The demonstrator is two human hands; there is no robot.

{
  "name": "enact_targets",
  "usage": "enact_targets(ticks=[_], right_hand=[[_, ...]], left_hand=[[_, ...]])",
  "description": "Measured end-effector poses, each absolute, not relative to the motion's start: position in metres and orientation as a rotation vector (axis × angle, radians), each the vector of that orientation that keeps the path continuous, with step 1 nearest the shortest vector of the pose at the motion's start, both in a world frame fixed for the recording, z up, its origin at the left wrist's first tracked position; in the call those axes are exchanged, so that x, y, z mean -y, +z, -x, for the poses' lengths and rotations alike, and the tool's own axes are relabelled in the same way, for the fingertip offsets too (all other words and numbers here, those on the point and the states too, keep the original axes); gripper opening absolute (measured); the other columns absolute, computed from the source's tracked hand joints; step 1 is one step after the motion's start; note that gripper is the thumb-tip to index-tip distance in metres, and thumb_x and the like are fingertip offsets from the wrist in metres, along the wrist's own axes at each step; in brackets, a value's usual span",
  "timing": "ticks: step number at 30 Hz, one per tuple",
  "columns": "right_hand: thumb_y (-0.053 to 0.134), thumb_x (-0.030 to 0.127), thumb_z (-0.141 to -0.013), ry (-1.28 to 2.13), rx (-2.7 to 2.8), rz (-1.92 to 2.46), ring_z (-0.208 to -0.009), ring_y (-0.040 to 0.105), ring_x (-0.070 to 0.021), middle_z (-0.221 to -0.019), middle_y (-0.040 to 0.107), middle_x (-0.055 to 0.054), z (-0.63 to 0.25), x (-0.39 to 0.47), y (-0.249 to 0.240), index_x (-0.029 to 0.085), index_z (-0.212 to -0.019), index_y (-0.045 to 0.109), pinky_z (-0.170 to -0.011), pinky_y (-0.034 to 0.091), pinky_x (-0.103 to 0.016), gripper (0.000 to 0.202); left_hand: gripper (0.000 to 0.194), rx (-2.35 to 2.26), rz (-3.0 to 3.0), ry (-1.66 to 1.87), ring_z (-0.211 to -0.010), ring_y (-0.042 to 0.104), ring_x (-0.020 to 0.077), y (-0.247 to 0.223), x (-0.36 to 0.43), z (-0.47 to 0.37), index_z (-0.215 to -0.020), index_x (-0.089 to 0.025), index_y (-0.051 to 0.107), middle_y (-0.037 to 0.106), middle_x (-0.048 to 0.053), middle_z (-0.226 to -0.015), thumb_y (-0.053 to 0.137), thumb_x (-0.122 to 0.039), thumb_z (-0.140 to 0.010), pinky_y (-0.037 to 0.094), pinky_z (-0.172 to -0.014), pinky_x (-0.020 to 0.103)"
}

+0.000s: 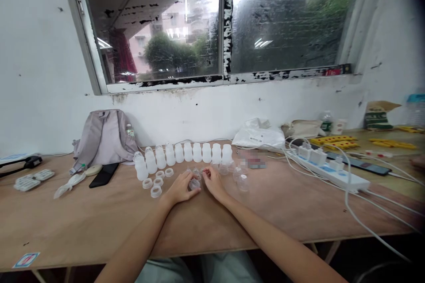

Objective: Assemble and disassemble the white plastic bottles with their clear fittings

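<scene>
Now with fingers (206, 174) bent beside a clear cap (194, 184), can't tell if clamped—likely light, slippery, best pinched by the rim!

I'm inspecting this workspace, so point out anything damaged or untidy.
The white-painted window frame above looks damaged: its patchy coating shows black. White cables sprawl untidily over the long white plastic power strip on the right.

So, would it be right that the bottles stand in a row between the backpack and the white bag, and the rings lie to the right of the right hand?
The side is wrong: the rings lie to the left of the left hand in the head view. The bottles do stand in a row between the backpack and the white bag.
</scene>
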State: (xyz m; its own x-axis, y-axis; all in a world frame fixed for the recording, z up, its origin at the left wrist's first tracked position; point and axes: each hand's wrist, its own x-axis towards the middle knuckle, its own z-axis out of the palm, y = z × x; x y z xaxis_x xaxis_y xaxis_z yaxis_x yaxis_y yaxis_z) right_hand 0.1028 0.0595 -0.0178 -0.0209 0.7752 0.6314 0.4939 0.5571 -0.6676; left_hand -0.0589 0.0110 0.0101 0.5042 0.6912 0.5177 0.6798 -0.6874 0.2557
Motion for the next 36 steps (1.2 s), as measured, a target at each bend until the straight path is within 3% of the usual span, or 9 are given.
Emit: enact_targets(ticks=[5, 11, 18, 22, 25, 31, 36], right_hand=[[0.041, 0.020, -0.073, 0.322, 1.696, 1.066, -0.073, 0.054, -0.0177, -0.075, 0.058, -0.004, -0.104, -0.061, -0.019, 0.018, -0.078, 0.052, -0.071, 0.041, -0.032, 0.013], [0.043, 0.018, -0.072, 0.307, 1.719, 1.096, -0.071, 0.054, -0.0166, -0.074, 0.058, -0.004, -0.103, -0.062, -0.021, 0.017, -0.079, 0.052, -0.071, 0.041, -0.031, 0.012], [0.043, 0.014, -0.071, 0.356, 1.755, 1.133, -0.074, 0.054, -0.0166, -0.076, 0.058, -0.004, -0.102, -0.059, -0.020, 0.017, -0.082, 0.052, -0.073, 0.041, -0.032, 0.015], [0.039, 0.002, -0.058, 0.381, 1.796, 1.136, -0.078, 0.053, -0.0171, -0.079, 0.058, -0.004, -0.103, -0.055, -0.016, 0.017, -0.080, 0.051, -0.075, 0.040, -0.033, 0.029], [0.040, 0.001, -0.054, 0.447, 1.895, 1.005, -0.081, 0.053, -0.0170, -0.082, 0.058, -0.003, -0.102, -0.045, -0.009, 0.018, -0.079, 0.050, -0.076, 0.040, -0.032, 0.032], [0.049, 0.015, -0.066, 0.577, 1.962, 0.850, -0.064, 0.052, -0.0131, -0.071, 0.057, 0.000, -0.095, -0.031, 0.002, 0.018, -0.079, 0.051, -0.063, 0.041, -0.026, 0.013], [0.052, 0.018, -0.065, 0.522, 1.810, 1.037, -0.056, 0.048, -0.0116, -0.060, 0.053, 0.003, -0.096, -0.039, -0.003, 0.018, -0.067, 0.049, -0.056, 0.037, -0.023, 0.004]], left_hand=[[0.032, -1.283, -2.596, 1.020, -0.089, 0.050, 0.0193, 0.013, -0.010, 0.062, -0.102, -0.020, 0.048, 0.054, 0.006, -0.096, 0.044, -0.043, -0.081, 0.038, -0.082, 0.033], [0.037, -1.305, -2.645, 0.705, -0.091, 0.049, 0.0227, 0.006, -0.016, 0.065, -0.095, -0.020, 0.053, 0.054, 0.007, -0.096, 0.054, -0.049, -0.072, 0.038, -0.078, 0.033], [0.048, -1.305, -2.603, 0.840, -0.089, 0.051, 0.0212, 0.005, -0.015, 0.062, -0.105, -0.021, 0.050, 0.054, 0.006, -0.098, 0.054, -0.053, -0.070, 0.039, -0.079, 0.033], [0.027, -1.334, -2.575, 1.003, -0.083, 0.051, 0.0181, 0.007, -0.015, 0.061, -0.087, -0.019, 0.053, 0.057, 0.004, -0.087, 0.042, -0.043, -0.082, 0.040, -0.077, 0.031], [0.025, -1.375, -2.446, 1.090, -0.073, 0.052, 0.0158, 0.006, -0.020, 0.060, -0.077, -0.018, 0.051, 0.058, 0.003, -0.076, 0.036, -0.036, -0.086, 0.041, -0.069, 0.028], [0.021, -1.300, -2.119, 1.219, -0.064, 0.052, 0.0123, 0.000, -0.026, 0.058, -0.082, -0.018, 0.049, 0.057, 0.000, -0.071, 0.037, -0.035, -0.085, 0.042, -0.062, 0.024], [0.032, -1.353, -1.920, 1.289, -0.059, 0.052, 0.0122, 0.000, -0.017, 0.047, -0.090, -0.019, 0.045, 0.053, -0.002, -0.065, 0.023, -0.042, -0.088, 0.043, -0.059, 0.025]])
